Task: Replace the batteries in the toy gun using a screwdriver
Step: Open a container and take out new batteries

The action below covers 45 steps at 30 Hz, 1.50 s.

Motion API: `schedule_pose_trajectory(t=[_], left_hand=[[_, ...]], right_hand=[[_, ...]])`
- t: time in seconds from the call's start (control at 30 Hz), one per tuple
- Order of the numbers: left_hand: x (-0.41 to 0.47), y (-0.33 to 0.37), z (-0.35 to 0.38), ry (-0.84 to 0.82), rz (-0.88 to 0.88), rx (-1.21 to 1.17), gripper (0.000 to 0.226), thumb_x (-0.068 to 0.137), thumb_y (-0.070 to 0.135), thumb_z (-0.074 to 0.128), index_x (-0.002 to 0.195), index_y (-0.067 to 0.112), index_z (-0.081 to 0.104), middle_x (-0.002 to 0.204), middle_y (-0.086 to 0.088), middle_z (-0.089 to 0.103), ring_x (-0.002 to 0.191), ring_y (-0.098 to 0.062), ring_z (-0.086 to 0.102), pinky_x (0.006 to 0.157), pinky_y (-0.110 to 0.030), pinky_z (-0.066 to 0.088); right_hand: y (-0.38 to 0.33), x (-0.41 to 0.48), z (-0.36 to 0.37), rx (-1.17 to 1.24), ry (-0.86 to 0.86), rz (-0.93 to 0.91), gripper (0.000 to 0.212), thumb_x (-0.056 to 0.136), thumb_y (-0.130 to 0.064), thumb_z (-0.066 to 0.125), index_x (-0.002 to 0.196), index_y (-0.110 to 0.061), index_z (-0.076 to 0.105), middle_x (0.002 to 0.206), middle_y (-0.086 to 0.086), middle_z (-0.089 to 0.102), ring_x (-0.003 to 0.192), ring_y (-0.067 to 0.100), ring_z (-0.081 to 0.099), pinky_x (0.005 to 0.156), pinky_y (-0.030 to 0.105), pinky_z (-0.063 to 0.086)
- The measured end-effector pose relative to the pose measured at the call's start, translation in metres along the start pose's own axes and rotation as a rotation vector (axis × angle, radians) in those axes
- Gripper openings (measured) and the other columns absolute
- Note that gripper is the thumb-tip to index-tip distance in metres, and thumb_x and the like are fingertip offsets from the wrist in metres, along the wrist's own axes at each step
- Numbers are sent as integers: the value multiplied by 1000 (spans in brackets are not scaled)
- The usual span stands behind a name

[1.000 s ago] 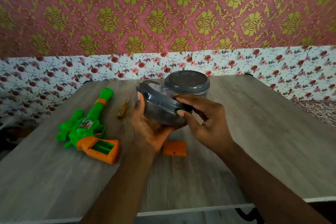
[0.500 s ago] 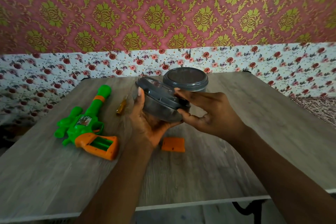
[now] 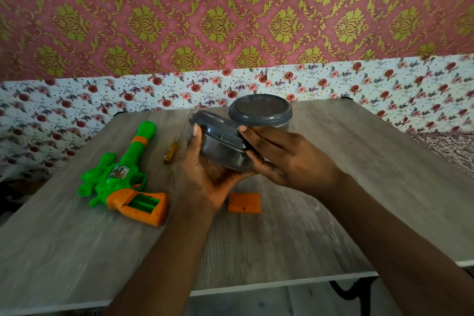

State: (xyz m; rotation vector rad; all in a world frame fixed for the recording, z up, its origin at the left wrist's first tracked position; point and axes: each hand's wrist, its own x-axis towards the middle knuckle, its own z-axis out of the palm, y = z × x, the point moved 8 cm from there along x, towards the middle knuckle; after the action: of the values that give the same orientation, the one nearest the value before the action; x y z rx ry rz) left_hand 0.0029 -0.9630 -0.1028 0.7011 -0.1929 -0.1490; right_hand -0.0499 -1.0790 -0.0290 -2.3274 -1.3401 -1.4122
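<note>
A green and orange toy gun (image 3: 123,179) lies on the table at the left, its battery bay in the orange grip uncovered. The orange battery cover (image 3: 244,202) lies loose near the middle. A small yellow-handled screwdriver (image 3: 171,152) rests beyond the gun. I hold a grey lidded container (image 3: 220,147) tilted above the table. My left hand (image 3: 207,174) cups it from below and the side. My right hand (image 3: 284,156) grips its lid edge with thumb and fingers. Its contents are hidden.
A second grey lidded container (image 3: 260,113) stands on the wooden table (image 3: 333,213) just behind the held one. A floral-papered wall runs along the table's far edge. The near table edge shows below my forearms.
The view shifted slightly. Both hands stay on the tilted container, and my right hand has slid further over the lid's rim.
</note>
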Motion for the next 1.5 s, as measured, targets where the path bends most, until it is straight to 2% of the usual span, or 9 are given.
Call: schedule_pose_trajectory(t=[0.17,0.33,0.5,0.7,0.83,1.07,1.27,1.4,1.5], left_hand=[[3,-1,-2,11,-7,-12,67,91,60,47,143,19,56,140,-23,60,125,-43,60,86,-63,53],[3,-1,-6,28,-7,5,68,90,61,47,145,21,54,138,-23,62,122,-44,63,85,-65,53],[4,4,-10,51,28,32,67,89,59,47,145,22,53,134,-20,65,119,-44,65,83,-68,54],[3,6,-16,98,39,74,65,95,58,48,148,20,50,137,-23,62,119,-46,64,83,-67,54],[0,2,-14,103,14,69,63,97,58,48,147,19,52,135,-23,64,119,-44,65,84,-65,55],[0,0,-7,71,4,19,66,92,60,46,139,16,59,131,-21,67,117,-41,67,82,-63,57],[1,1,-9,57,27,28,66,92,58,47,142,16,56,132,-21,66,117,-42,66,83,-63,56],[2,-4,-4,20,10,7,57,93,56,48,134,18,62,126,-17,70,116,-38,68,89,-62,55],[4,-7,-5,39,-1,-15,51,95,54,48,130,20,66,127,-15,71,114,-34,70,93,-61,55]], right_hand=[[-4,-1,2,-64,-2,-10,42,103,-17,59,133,12,59,122,26,69,105,35,71,88,42,61],[-6,-5,18,-133,-40,-24,47,108,-19,48,140,15,50,133,34,61,118,45,64,91,50,60],[-2,-9,23,22,-34,64,47,104,-14,54,143,11,48,139,30,59,124,43,62,92,51,60],[6,0,21,196,-28,171,45,99,-17,58,139,5,57,127,22,67,103,34,70,87,39,60],[5,3,18,102,-37,136,44,97,-18,56,133,7,61,116,21,70,92,32,70,76,36,58],[5,11,16,50,-19,51,44,93,-14,58,126,14,63,109,28,71,84,42,71,64,48,61],[15,13,13,186,-10,130,40,90,-14,68,125,7,67,115,21,72,96,38,72,73,47,61],[14,21,11,220,-5,197,40,101,-28,61,129,-2,68,121,14,72,101,30,71,78,42,60],[7,31,16,186,-6,231,45,104,-33,52,132,-2,66,123,17,71,102,34,71,79,46,60]])
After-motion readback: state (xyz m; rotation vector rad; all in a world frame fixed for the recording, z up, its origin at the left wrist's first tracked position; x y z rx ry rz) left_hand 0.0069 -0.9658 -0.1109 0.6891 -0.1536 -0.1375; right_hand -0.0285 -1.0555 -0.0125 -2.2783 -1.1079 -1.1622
